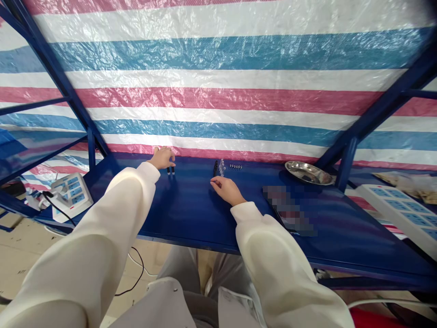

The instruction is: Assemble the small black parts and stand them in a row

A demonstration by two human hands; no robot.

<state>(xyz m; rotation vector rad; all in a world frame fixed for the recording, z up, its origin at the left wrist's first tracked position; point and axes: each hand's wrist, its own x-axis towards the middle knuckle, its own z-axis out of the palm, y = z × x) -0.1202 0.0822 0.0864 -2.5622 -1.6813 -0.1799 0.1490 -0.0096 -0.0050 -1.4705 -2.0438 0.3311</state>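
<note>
I should move lightly, my left hand (161, 159) at two dark pieces (173, 170) left of the black row (215, 167), my right hand (228, 189) just in front of it, though whether either grips anything I can't tell.

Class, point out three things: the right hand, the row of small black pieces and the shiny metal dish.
Right hand (229, 190): head view, back of the hand.
Row of small black pieces (215, 169): head view, middle of the row.
Metal dish (322, 177): head view, inner wall toward the right.
</note>
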